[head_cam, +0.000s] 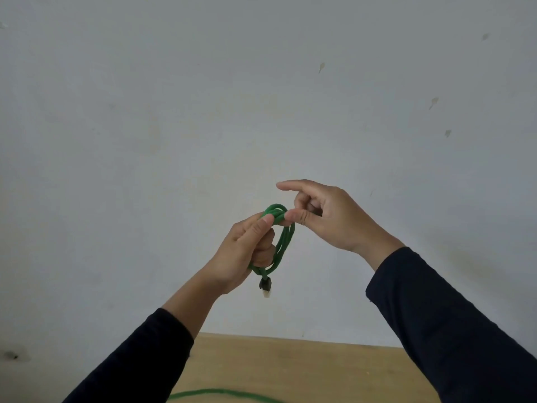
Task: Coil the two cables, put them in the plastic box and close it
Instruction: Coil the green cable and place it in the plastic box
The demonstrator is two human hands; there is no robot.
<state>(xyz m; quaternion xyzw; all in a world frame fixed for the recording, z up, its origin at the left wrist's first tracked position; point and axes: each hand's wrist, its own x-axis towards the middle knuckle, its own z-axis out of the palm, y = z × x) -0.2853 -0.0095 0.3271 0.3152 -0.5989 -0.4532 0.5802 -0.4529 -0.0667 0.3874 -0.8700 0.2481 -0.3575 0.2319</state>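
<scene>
A green cable (283, 242) is wound into a small coil of a few loops, held up in front of the wall. My left hand (247, 251) grips the coil, thumb pressed on its top. A black plug with a pale tip (266, 286) hangs below that hand. My right hand (322, 216) is just right of the coil's top, thumb tip touching the loops, index finger stretched out above, other fingers curled. A second stretch of green cable (220, 393) lies on the table at the bottom edge. The plastic box is out of view.
A wooden table (305, 370) shows only at the bottom of the frame, between my dark sleeves. A plain grey-white wall with a few small marks fills the rest of the view.
</scene>
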